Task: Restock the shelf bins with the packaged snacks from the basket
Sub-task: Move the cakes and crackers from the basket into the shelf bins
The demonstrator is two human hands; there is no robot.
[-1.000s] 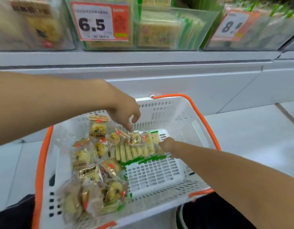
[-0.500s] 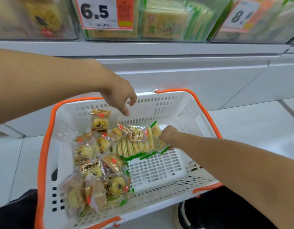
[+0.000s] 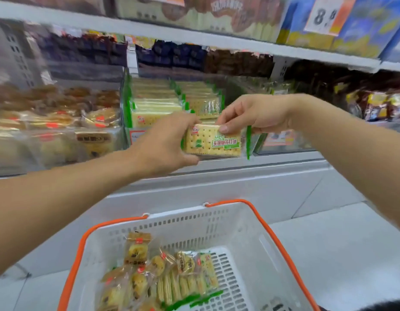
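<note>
A green-edged cracker pack (image 3: 213, 140) is held up in front of the shelf between both hands. My left hand (image 3: 165, 144) grips its left end, and my right hand (image 3: 250, 115) pinches its top right edge. Just behind it stands the clear cracker bin (image 3: 172, 102), with rows of the same packs in it. Below, the white basket (image 3: 246, 223) with orange handles sits on the floor and holds more cracker packs (image 3: 187, 283) and yellow pastry packs (image 3: 136, 250).
A clear bin of pastry packs (image 3: 59, 122) is left of the cracker bin. Dark-wrapped snacks (image 3: 239, 61) fill the row behind, and more bins (image 3: 378, 104) stand to the right. An upper shelf carries a price tag reading 8.8 (image 3: 325, 16). White floor tiles (image 3: 351, 254) lie right of the basket.
Both hands have left the basket and risen to shelf height, now holding one cracker pack between them. The view has tilted up from the basket to the shelf bins.
</note>
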